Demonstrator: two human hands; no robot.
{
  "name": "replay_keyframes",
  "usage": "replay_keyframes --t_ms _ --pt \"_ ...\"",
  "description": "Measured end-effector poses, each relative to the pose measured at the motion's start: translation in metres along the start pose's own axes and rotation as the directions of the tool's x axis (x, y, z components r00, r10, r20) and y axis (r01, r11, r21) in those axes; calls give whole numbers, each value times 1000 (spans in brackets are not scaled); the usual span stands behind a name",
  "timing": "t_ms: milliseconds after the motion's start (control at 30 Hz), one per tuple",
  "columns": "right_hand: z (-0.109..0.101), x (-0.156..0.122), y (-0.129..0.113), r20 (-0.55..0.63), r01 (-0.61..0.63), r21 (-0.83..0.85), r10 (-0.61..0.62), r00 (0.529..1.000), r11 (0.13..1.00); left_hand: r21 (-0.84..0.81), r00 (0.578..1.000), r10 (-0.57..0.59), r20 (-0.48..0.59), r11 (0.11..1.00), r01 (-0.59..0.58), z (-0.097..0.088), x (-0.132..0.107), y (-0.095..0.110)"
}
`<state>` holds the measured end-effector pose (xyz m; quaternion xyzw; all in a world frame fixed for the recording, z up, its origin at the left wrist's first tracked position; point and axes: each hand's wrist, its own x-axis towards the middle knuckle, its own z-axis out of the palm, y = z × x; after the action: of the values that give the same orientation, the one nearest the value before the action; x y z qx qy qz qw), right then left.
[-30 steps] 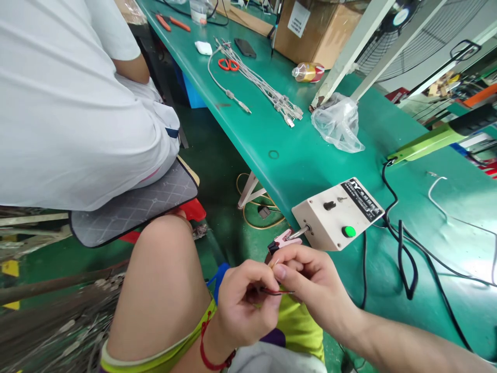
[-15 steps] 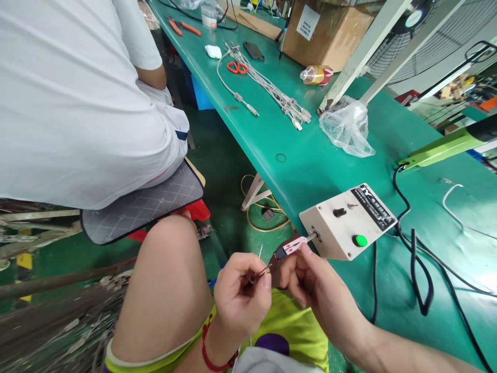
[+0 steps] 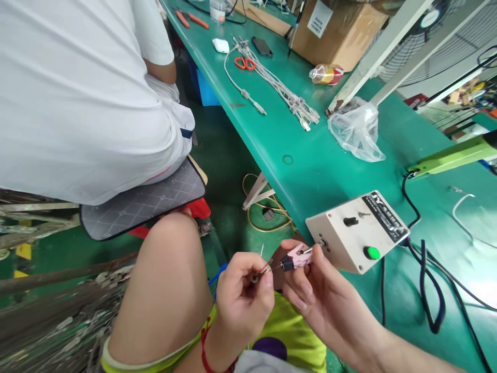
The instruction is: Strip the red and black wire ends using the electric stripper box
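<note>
My left hand [image 3: 245, 292] is closed in a pinch on a cable end, whose thin stripped wires [image 3: 267, 266], one red and one greenish, poke out toward the right. Just right of them, my right hand [image 3: 324, 292] grips a small pink clip [image 3: 300, 257] with a black tip between thumb and fingers. The clip sits on the metal shaft of a white control box [image 3: 336, 238] at the table edge. A fine wire seems to run from my left fingertips to the clip's tip; whether the jaws hold it I cannot tell.
On the green table [image 3: 267, 140] lie a bundle of grey USB cables [image 3: 281, 90], red-handled scissors [image 3: 245, 63], a phone [image 3: 262, 46], a bottle [image 3: 326, 74] and a plastic bag [image 3: 357, 129]. Black cords [image 3: 423, 280] trail right of the box. A seated person [image 3: 97, 103] is close on the left.
The pink clip has turned on its shaft, and my right hand has closed around it, with fingers now behind it. My left hand stays nearly in place. The view has shifted slightly.
</note>
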<state>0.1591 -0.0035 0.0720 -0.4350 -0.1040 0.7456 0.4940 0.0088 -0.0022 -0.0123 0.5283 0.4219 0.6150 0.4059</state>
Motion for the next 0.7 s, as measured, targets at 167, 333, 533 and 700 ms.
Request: replay_keyframes --t_ms 167,333,533,700 --pt "-3 2 4 3 52 -32 -52 999 998 -17 1000 -22 22 1000 22 1 2 0" --pt "-7 3 6 16 64 -24 -64 998 998 -64 995 -52 85 996 58 3 2 0" --pt "-7 1 6 10 57 -27 -57 998 998 -81 993 -59 104 994 68 6 1 -2" --pt "-9 -1 2 13 8 -102 -7 1000 995 -63 992 -65 108 995 72 6 2 0"
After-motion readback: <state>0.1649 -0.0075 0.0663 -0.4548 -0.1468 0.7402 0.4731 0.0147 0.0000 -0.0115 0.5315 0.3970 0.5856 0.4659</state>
